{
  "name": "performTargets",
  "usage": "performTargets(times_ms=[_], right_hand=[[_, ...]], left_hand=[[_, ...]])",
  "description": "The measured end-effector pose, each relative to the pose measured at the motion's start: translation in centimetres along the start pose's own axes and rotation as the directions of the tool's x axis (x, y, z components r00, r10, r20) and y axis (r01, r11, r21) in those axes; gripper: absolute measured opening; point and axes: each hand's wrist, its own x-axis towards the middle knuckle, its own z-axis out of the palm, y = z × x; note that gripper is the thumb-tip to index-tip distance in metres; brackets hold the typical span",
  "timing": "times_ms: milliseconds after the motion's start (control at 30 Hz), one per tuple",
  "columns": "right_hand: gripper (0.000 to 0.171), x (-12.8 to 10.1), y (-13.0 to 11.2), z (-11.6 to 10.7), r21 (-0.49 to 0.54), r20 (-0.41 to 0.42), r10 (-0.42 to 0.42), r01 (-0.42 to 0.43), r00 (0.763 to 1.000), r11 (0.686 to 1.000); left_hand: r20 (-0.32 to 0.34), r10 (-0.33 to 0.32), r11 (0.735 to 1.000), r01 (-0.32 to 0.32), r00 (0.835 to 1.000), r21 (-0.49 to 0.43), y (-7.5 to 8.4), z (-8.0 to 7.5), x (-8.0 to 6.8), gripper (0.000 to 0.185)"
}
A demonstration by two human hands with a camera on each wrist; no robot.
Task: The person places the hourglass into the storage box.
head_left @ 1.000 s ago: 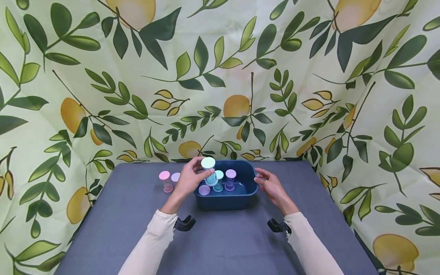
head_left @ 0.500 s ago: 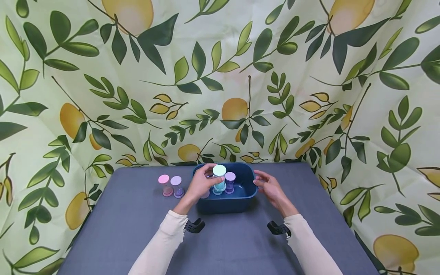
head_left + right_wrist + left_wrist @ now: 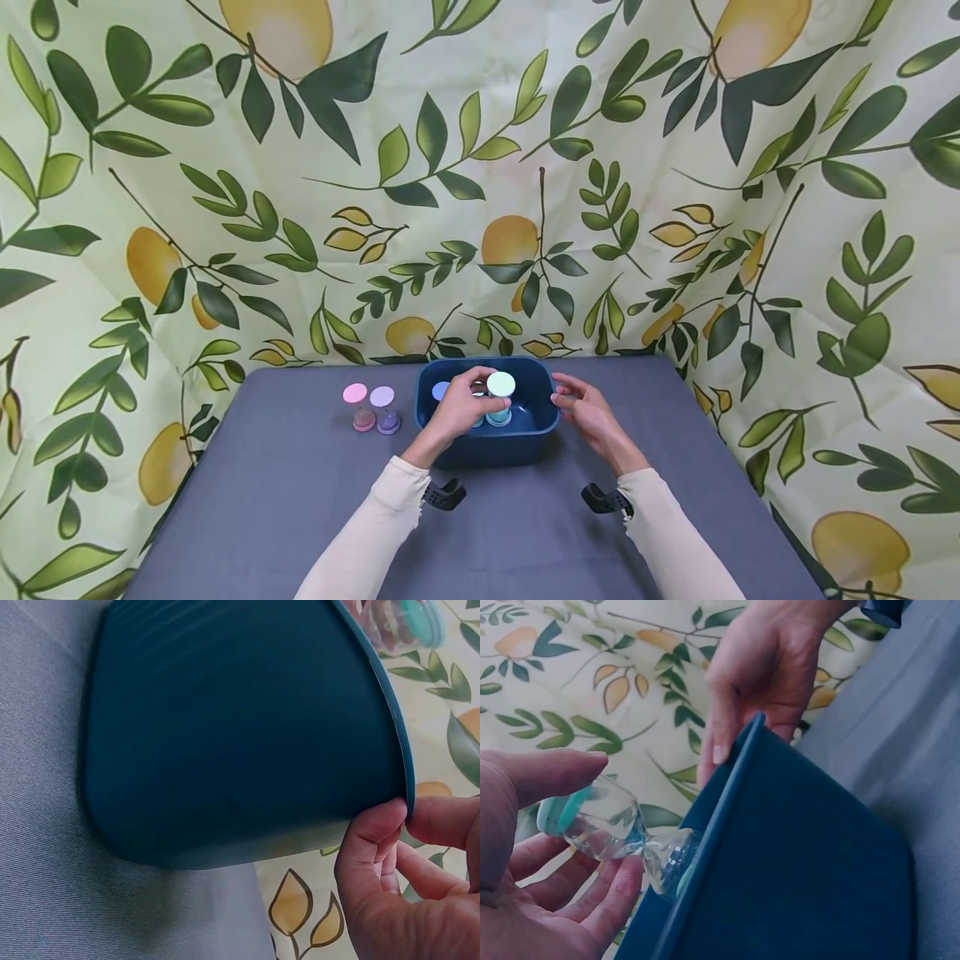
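Note:
My left hand (image 3: 459, 408) grips a sand timer with a mint-green cap (image 3: 501, 384) between thumb and fingers, over the middle of a dark blue bin (image 3: 487, 452). In the left wrist view the clear hourglass body (image 3: 611, 825) is tilted, and its lower end dips past the bin's rim (image 3: 727, 795). My right hand (image 3: 592, 417) pinches the bin's right rim; in the right wrist view the thumb and forefinger of that hand (image 3: 420, 862) meet at the corner. Inside the bin a blue-capped timer (image 3: 440, 390) shows at the left. Other timers there are mostly hidden behind my left hand.
Left of the bin, a pink sand timer (image 3: 360, 407) and a lilac one (image 3: 386, 408) stand upright side by side on the grey tabletop (image 3: 300, 483). A leaf-and-lemon patterned cloth (image 3: 450, 208) hangs behind and along both sides.
My left hand has carried the mint-capped timer rightward and down, from the bin's left side into its middle. The right hand keeps its place at the rim.

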Motion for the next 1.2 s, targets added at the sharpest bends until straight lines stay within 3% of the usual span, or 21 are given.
performTargets(times_ms=[167, 467, 1200], right_hand=[[0.046, 0.0, 0.1, 0.1, -0.002, -0.007, 0.002, -0.002, 1.0, 1.0], [0.046, -0.2, 0.3, 0.2, -0.004, -0.004, -0.003, 0.003, 1.0, 1.0], [0.046, -0.3, -0.1, 0.2, 0.031, 0.013, -0.014, 0.014, 1.0, 0.999]], left_hand=[[0.04, -0.008, 1.0, 0.008, 0.999, 0.012, 0.4, 0.3, -0.1, 0.048], [0.072, -0.075, 0.995, 0.069, 0.995, 0.075, -0.5, 1.0, 0.7, 0.048], [0.225, -0.112, 0.981, 0.072, 0.968, 0.178, -1.4, 2.3, 2.5, 0.041]])
